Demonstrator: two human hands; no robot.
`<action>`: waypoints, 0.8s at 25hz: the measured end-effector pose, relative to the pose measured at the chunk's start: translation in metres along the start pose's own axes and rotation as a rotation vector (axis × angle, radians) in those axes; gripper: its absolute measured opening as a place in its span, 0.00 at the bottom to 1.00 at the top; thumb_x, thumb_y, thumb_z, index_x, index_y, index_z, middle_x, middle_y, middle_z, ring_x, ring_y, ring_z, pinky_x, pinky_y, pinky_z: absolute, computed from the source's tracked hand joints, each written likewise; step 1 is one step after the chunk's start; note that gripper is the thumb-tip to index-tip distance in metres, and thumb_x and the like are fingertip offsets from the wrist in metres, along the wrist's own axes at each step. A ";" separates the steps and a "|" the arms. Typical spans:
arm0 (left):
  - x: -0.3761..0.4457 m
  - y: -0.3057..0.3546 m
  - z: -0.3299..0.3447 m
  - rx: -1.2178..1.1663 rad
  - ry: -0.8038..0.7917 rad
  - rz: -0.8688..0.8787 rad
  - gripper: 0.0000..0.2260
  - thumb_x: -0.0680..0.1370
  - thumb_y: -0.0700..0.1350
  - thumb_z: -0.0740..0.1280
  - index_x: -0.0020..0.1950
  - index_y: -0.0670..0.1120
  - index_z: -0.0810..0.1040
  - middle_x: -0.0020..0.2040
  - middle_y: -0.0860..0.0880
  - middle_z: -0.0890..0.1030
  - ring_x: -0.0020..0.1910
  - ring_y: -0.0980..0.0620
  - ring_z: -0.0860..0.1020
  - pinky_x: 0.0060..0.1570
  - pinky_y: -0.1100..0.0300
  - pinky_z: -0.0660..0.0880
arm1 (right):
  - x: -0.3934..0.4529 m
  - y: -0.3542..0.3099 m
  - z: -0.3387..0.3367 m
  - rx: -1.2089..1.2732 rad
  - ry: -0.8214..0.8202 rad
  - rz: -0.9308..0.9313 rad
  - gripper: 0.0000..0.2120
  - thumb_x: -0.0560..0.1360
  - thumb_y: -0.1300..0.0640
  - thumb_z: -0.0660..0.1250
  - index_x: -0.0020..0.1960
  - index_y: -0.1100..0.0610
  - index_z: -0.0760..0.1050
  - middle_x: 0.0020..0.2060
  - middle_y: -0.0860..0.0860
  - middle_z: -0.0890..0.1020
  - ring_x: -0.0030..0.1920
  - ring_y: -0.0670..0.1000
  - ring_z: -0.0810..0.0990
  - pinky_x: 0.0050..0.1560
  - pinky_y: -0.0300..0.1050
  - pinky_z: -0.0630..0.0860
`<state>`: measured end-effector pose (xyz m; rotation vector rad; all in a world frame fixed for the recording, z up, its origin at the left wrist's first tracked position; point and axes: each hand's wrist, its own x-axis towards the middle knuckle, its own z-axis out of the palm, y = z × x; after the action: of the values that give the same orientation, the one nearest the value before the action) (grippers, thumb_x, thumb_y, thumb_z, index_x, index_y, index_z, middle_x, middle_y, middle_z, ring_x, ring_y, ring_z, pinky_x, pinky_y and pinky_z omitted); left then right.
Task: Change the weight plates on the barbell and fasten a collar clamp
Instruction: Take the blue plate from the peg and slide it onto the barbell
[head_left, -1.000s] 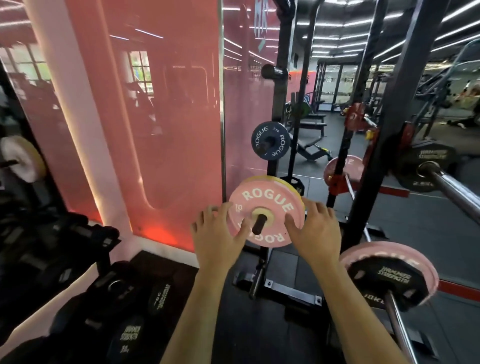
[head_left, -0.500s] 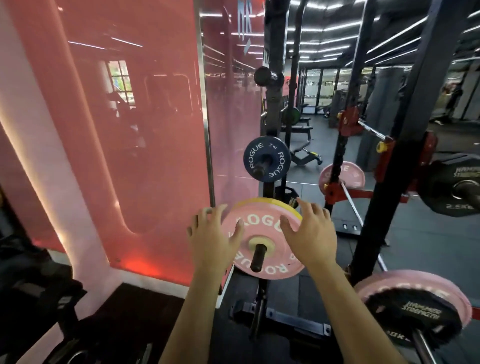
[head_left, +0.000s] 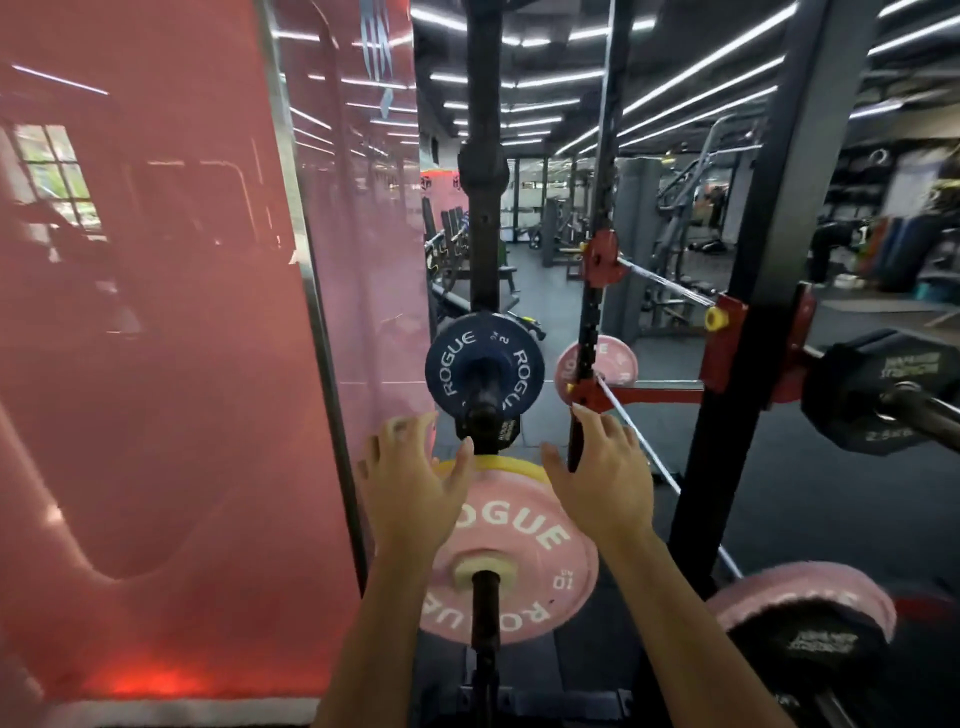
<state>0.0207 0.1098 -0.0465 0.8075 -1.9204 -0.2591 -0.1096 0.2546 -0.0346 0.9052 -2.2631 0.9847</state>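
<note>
Both hands at the pink plate (head_left: 524, 551) (ROGUE lettering, marked 10), which sits on a black storage peg (head_left: 485, 605) low on the rack upright, centre near. A yellow plate (head_left: 511, 463) sits right behind it on the same peg, only its top edge showing.

Left hand (head_left: 415, 488): fingers spread and fairly straight, over the pink plate's upper left rim, thumb up by the yellow edge. Not curled round anything; can't tell if the palm is actually touching the plate face.

Right hand (head_left: 602, 478): fingers spread and straight too, at the upper right rim, fingertips reaching past the plate. Holding nothing that I can see.

Above on the same upright: small blue plate (head_left: 485, 366) (ROGUE) on its own peg, apart from the pink one.

Right side: barbell sleeve (head_left: 924, 413) in the red rack hook, carrying a black plate (head_left: 857, 395). Bottom right, another pink plate (head_left: 810, 592) with a black plate (head_left: 810, 644) in front of it (blurred, mounting unclear). Further pink plate (head_left: 610, 364) behind the far upright.

Left: red glossy wall panel (head_left: 156, 338) with reflections.
</note>
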 end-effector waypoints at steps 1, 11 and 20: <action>0.017 -0.009 0.007 -0.020 0.012 0.010 0.23 0.72 0.63 0.64 0.61 0.51 0.78 0.54 0.49 0.77 0.55 0.45 0.73 0.51 0.52 0.67 | 0.013 -0.005 0.010 -0.007 0.009 0.018 0.25 0.74 0.44 0.67 0.66 0.56 0.72 0.57 0.55 0.79 0.58 0.58 0.75 0.54 0.54 0.74; 0.117 -0.059 0.081 -0.052 -0.076 0.054 0.24 0.75 0.65 0.63 0.65 0.52 0.74 0.58 0.48 0.76 0.58 0.45 0.72 0.57 0.47 0.71 | 0.100 -0.016 0.080 -0.079 0.073 0.077 0.25 0.76 0.44 0.67 0.67 0.57 0.72 0.55 0.55 0.79 0.57 0.57 0.75 0.53 0.51 0.74; 0.159 -0.050 0.145 -0.040 -0.127 0.040 0.32 0.71 0.73 0.58 0.67 0.55 0.73 0.59 0.51 0.76 0.59 0.47 0.71 0.56 0.50 0.67 | 0.163 0.022 0.122 -0.085 0.038 0.041 0.28 0.74 0.35 0.63 0.64 0.54 0.73 0.54 0.54 0.80 0.56 0.57 0.76 0.49 0.51 0.76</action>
<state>-0.1274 -0.0528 -0.0269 0.7408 -2.0417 -0.3298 -0.2541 0.1107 -0.0101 0.8004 -2.2820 0.9078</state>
